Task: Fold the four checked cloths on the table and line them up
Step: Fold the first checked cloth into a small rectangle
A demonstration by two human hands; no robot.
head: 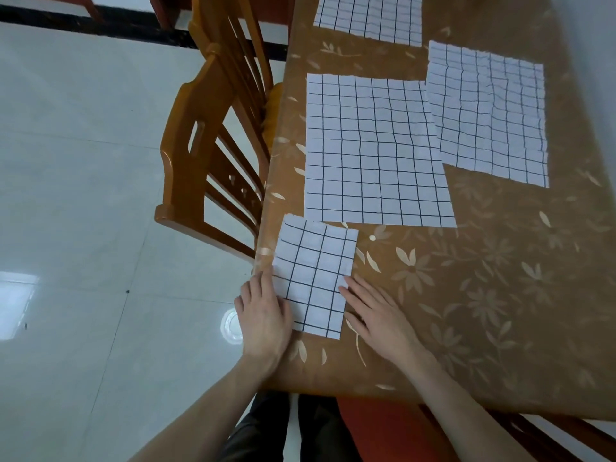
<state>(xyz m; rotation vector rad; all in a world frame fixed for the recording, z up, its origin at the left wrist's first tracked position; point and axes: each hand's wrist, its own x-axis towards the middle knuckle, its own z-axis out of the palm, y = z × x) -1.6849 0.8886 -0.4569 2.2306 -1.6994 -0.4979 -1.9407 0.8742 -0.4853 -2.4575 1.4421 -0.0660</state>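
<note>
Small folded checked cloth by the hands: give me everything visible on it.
The small folded white cloth with dark grid lines is a narrow rectangle, clearly smaller than the three cloths lying spread out flat beyond it. It looks like thin woven fabric with a slightly frayed far edge. It lies flat, a little tilted, near the left edge of the brown floral-patterned table. The left hand rests on its near-left side and the right hand touches its right edge, fingers straight.

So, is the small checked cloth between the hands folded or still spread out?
Folded. The small checked cloth is a narrow rectangle, far smaller than the big spread cloth behind it.
</note>
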